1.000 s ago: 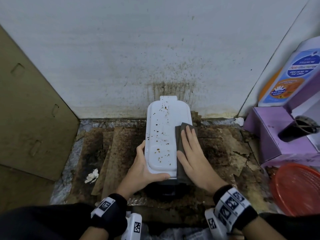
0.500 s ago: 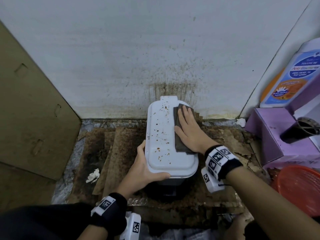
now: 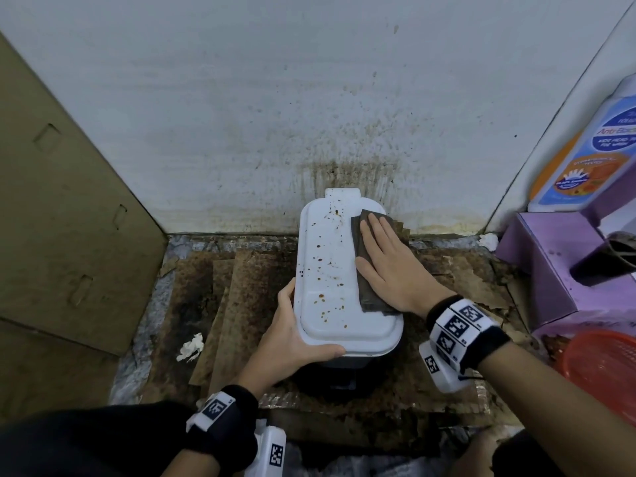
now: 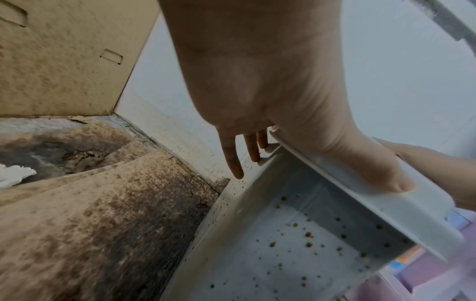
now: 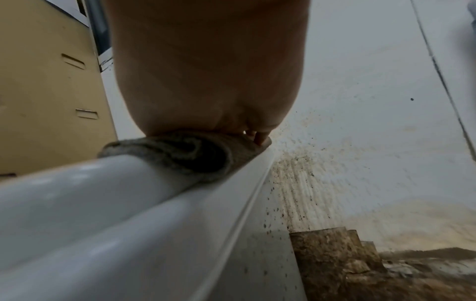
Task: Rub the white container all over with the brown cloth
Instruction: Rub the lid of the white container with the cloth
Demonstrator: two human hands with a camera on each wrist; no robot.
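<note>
The white container (image 3: 339, 270) stands against the back wall (image 3: 275, 98) on a surface (image 3: 220, 297) laid with stained cardboard sheets, its lid speckled with brown spots and its long axis running away from the person.

Going left to right: a tan cardboard panel (image 3: 62, 208) leans along the left side, and a scrap of white tissue (image 3: 191, 346) lies on the surface near it. Next comes the left hand (image 3: 292, 335), which grips the container's near-left corner; its thumb is curled over the front rim, while the left wrist view shows its fingers (image 4: 233, 154) extended down the left wall. Then the container itself, and on the right half of its lid the folded brown cloth (image 3: 366, 270), pinned flat under the right hand (image 3: 392, 266), whose fingers lie straight and together, pressing rather than clutching. Further right stand a purple box (image 3: 543, 266), a bottle (image 3: 592, 149) above it and an orange basket (image 3: 609, 366).

The container looks like light, stiff, glossy plastic (probably slippery, more so if greasy), so I judge it would skate under a firm rub unless braced. The rim, where the lid overhangs the body, seems the surest place to take hold. The cloth is soft and limp; flat pressure should keep it from bunching. The spotted left half of the lid and the spotted side wall appear not yet cleaned.
</note>
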